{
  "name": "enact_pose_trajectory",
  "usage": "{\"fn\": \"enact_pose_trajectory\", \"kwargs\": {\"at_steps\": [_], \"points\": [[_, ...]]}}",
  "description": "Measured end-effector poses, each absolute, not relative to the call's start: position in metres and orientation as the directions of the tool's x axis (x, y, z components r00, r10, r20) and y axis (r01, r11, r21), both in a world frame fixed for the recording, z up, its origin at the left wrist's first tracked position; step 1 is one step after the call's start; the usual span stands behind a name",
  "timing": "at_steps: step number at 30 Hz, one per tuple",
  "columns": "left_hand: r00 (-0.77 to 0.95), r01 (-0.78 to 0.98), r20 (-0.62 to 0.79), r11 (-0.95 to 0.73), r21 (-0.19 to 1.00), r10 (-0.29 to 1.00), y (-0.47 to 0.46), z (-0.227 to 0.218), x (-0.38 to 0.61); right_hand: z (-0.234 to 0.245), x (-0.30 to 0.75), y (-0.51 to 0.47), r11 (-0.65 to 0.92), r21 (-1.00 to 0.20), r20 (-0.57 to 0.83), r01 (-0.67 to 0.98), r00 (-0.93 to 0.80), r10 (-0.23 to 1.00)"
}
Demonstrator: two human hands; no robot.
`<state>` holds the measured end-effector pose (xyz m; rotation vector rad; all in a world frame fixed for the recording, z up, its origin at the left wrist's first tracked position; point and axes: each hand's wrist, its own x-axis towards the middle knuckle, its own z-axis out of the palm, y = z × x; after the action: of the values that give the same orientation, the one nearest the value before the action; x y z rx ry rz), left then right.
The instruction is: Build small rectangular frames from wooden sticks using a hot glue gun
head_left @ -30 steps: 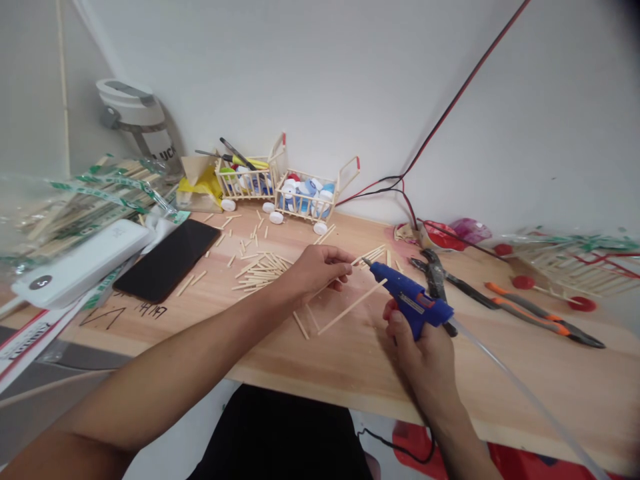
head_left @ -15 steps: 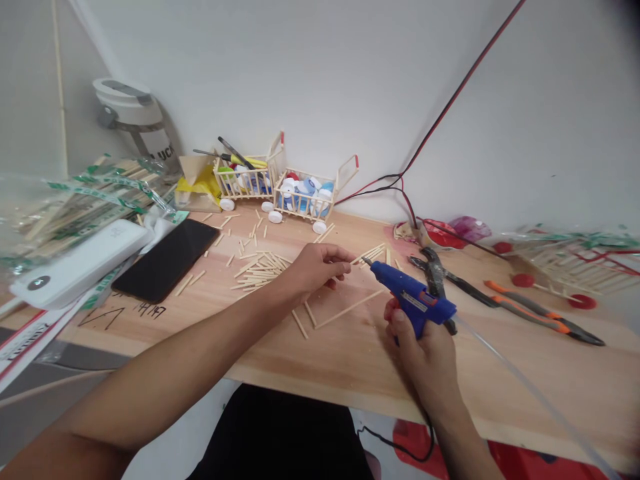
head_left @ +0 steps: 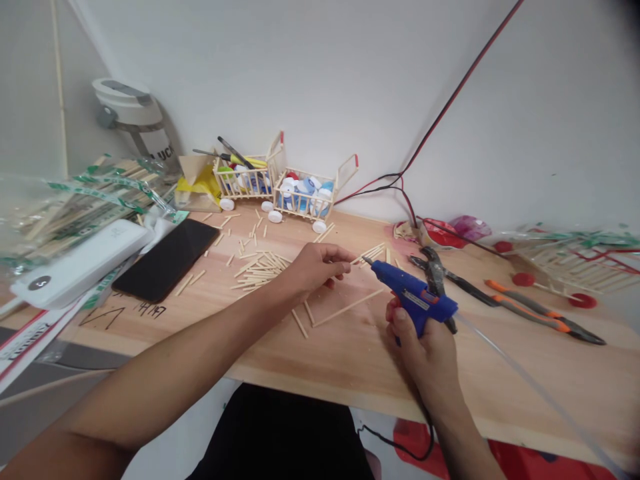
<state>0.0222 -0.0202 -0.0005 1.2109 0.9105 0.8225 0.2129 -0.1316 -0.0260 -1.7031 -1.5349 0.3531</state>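
My left hand (head_left: pixel 314 267) is closed in a pinch on a thin wooden stick (head_left: pixel 367 254) over the middle of the wooden table (head_left: pixel 350 360). My right hand (head_left: pixel 423 350) is wrapped round the grip of a blue glue gun (head_left: pixel 413 293), its nozzle pointing left at the far end of that stick. A clear glue rod sticks out of the gun's back toward the lower right. Under the hands lies a flat frame of sticks (head_left: pixel 333 312). A heap of short cut sticks (head_left: pixel 257 268) lies just left of my left hand.
Two small stick carts (head_left: pixel 280 183) filled with bottle caps stand at the back wall. A black phone (head_left: pixel 167 259) and a white power bank (head_left: pixel 80 263) lie at left, beside bagged sticks. Pliers (head_left: pixel 437 273) and orange-handled cutters (head_left: pixel 543 313) lie at right. Red and black wires run up the wall.
The long stick of the frame has dropped from tilted to flat on the table. The glue gun has shifted slightly right. My left hand keeps its pinch.
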Motion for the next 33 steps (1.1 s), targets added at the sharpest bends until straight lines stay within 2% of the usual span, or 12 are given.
{"fn": "enact_pose_trajectory", "kwargs": {"at_steps": [15,24,33], "points": [[0.427,-0.045,-0.126,0.160,0.986,0.895,-0.0208,0.0005,0.0225,-0.0240,0.2139,-0.1303,0.009,-0.694,0.270,0.719,0.250,0.930],[0.414,-0.046,-0.153,0.189,0.981,0.897,-0.0223,0.0018,0.0233,-0.0252,0.2155,-0.1317,0.024,-0.686,0.281,0.727,0.234,0.931],[0.423,-0.049,-0.121,0.156,0.986,0.898,-0.0216,-0.0004,0.0226,-0.0232,0.2161,-0.1310,0.055,-0.661,0.310,0.749,0.206,0.928]]}}
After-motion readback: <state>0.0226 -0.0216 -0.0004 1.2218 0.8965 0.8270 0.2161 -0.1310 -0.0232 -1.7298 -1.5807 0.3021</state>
